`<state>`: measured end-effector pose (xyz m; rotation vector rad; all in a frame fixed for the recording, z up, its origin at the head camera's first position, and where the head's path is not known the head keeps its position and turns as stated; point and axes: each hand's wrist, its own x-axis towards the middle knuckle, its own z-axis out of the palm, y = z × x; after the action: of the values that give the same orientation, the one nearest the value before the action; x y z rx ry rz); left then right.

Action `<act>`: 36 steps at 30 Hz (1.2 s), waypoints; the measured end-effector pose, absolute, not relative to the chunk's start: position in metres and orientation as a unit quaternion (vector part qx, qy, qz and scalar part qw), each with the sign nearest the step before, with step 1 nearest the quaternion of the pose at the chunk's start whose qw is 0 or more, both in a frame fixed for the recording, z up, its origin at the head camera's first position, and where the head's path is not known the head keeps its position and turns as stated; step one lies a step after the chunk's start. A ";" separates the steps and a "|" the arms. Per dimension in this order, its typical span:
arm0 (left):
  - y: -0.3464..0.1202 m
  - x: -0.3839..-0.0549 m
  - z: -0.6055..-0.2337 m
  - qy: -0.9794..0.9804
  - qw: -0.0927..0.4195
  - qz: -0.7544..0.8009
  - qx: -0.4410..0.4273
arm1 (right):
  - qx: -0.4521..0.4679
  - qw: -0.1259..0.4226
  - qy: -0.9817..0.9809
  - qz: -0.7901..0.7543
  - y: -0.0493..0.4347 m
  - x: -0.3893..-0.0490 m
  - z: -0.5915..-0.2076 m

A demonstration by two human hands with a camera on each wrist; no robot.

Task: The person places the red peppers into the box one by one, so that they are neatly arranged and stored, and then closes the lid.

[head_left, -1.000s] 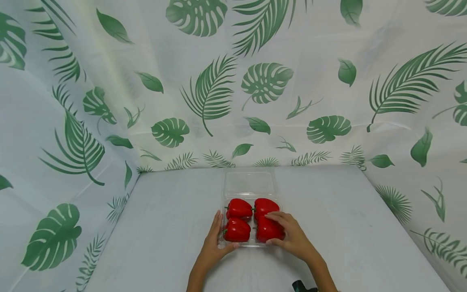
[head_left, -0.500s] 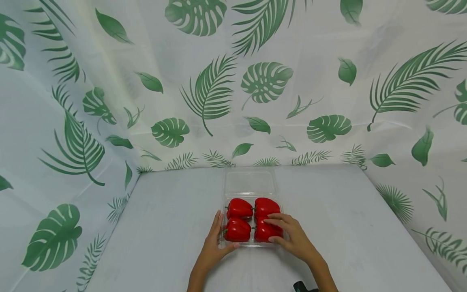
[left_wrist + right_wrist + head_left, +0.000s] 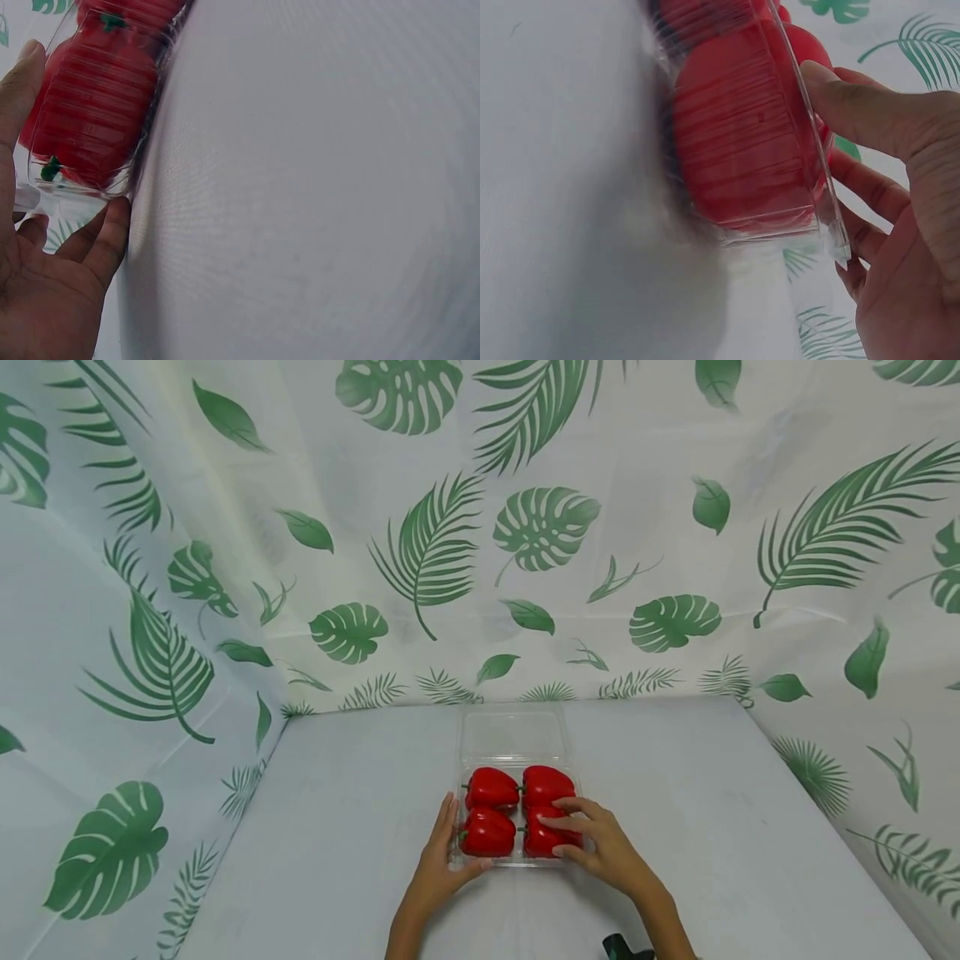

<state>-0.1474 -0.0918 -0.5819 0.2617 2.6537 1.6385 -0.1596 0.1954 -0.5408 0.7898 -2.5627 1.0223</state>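
A clear plastic clamshell box [image 3: 517, 862] stands on the table with its lid [image 3: 513, 735] folded back. Several red bell peppers lie inside in two rows, among them a front left pepper [image 3: 487, 833] and a back right pepper [image 3: 546, 783]. My left hand [image 3: 437, 864] grips the box's front left corner, thumb along the front rim and fingers against the side. Over the front right pepper [image 3: 537, 837], my right hand [image 3: 609, 852] curls its fingers and thumb around it. In the right wrist view, the thumb [image 3: 855, 109] lies beside the pepper at the box rim.
A white cloth covers the table [image 3: 360, 793]. Leaf-printed sheets [image 3: 450, 552] hang behind and at both sides. Near the front edge, by the right forearm, lies a small black object [image 3: 618, 947], partly out of frame.
The front right pepper has shifted slightly left in the box. My right hand's fingers have changed their placement on it. The left hand stays in place.
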 end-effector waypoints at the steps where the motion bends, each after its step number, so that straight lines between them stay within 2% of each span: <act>1: -0.092 -0.147 -0.582 0.848 0.006 0.523 0.084 | 0.268 0.130 -0.887 0.353 0.195 -0.159 -0.540; 7: -0.092 -0.147 -0.582 0.848 0.010 0.523 0.081 | 0.246 0.111 -0.897 0.351 0.194 -0.157 -0.539; 36: -0.094 -0.147 -0.582 0.845 0.009 0.528 0.086 | 0.246 0.127 -0.880 0.387 0.193 -0.158 -0.540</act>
<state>-0.1471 -0.0935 -0.5820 0.2678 2.6380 1.6499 -0.1581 0.1931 -0.5396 0.7147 -2.5608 1.1262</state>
